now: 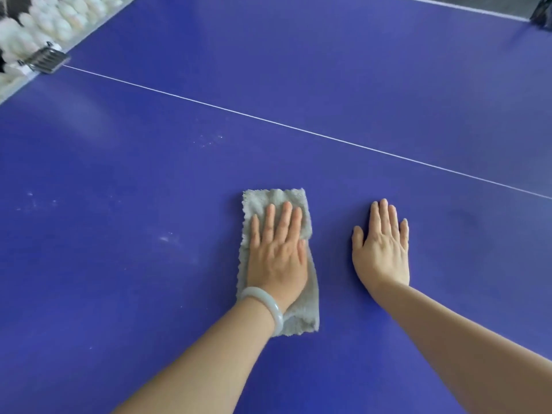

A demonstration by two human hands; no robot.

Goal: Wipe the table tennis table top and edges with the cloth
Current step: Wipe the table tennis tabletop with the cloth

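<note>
The blue table tennis table top (149,264) fills the view. A folded grey fluffy cloth (283,201) lies flat on it near the middle. My left hand (276,252), with a pale bangle on the wrist, presses flat on the cloth with straight fingers. My right hand (380,246) rests flat on the bare table surface to the right of the cloth, fingers straight and holding nothing. Pale dusty specks (167,239) show on the surface left of the cloth.
A thin white line (298,128) crosses the table diagonally. A metal net clamp (46,59) sits at the table's far-left edge, with a white balustrade (56,19) beyond it. Another dark clamp (542,11) is at the top right corner.
</note>
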